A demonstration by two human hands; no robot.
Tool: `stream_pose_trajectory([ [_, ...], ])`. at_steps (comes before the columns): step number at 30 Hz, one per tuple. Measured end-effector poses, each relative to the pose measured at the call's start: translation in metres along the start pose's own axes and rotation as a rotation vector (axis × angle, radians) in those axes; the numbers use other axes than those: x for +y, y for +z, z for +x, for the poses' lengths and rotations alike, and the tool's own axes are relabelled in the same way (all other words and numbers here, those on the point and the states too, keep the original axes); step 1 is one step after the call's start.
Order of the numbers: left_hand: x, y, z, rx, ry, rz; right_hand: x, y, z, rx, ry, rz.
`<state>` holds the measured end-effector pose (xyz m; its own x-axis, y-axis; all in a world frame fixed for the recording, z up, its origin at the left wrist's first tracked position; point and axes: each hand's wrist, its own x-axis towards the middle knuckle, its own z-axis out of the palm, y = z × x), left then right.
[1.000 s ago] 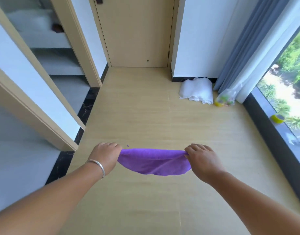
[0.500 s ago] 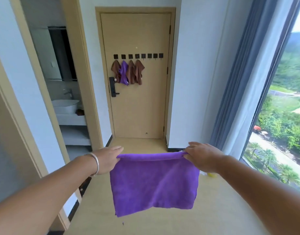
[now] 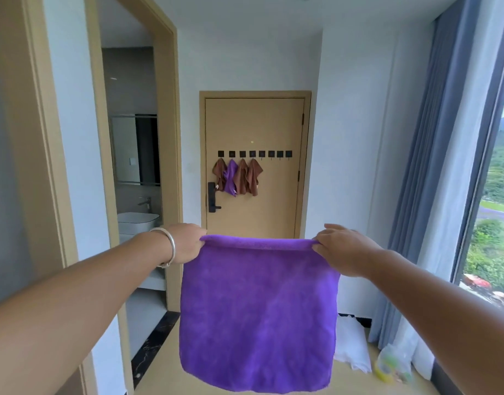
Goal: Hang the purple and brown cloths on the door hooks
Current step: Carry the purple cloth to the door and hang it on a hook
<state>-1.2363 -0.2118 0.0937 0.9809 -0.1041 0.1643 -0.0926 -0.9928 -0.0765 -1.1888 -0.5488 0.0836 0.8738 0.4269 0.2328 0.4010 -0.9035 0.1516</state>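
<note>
A person's two bare arms reach forward in a narrow room, holding a purple cloth (image 3: 257,315) up by its top edge so it hangs flat like a small banner. The left hand (image 3: 185,242), with a silver bangle (image 3: 171,246) on its wrist, pinches the top left corner; the right hand (image 3: 340,248) pinches the top right corner, fingers curled over the hem. The cloth is stretched between them, well above the floor.

Straight ahead, well beyond the hands, stands a tan door (image 3: 255,166) with a row of eight small black hooks (image 3: 255,153) across it. The four hooks on the left already carry cloths: a brown cloth (image 3: 220,173), a smaller purple cloth (image 3: 231,178), then two more brown cloths (image 3: 250,178). The four hooks on the right (image 3: 275,153) look bare. A black lever handle (image 3: 212,196) sits below the hung cloths.

The step in hand appears to be carrying this cloth to the door. To do it well, the person likely needs to walk close, gather one corner or the middle of the top edge into a small bunch, and press that bunch over the nearest free hook, just right of the last brown cloth. The plush fabric will probably slip unless enough of it sits behind the hook.

To the left is a bathroom doorway with a white basin (image 3: 138,222); to the right, blue curtains (image 3: 433,166) and a tall window.
</note>
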Motion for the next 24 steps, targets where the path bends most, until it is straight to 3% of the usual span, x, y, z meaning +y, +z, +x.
stream_pose_trajectory([
  [9, -0.019, 0.003, 0.066, 0.019, -0.014, -0.027, 0.02, 0.01, 0.063, 0.077, -0.046, -0.02],
  [24, -0.12, 0.048, 0.295, 0.049, 0.057, -0.067, 0.052, 0.057, 0.285, 0.095, 0.035, 0.022],
])
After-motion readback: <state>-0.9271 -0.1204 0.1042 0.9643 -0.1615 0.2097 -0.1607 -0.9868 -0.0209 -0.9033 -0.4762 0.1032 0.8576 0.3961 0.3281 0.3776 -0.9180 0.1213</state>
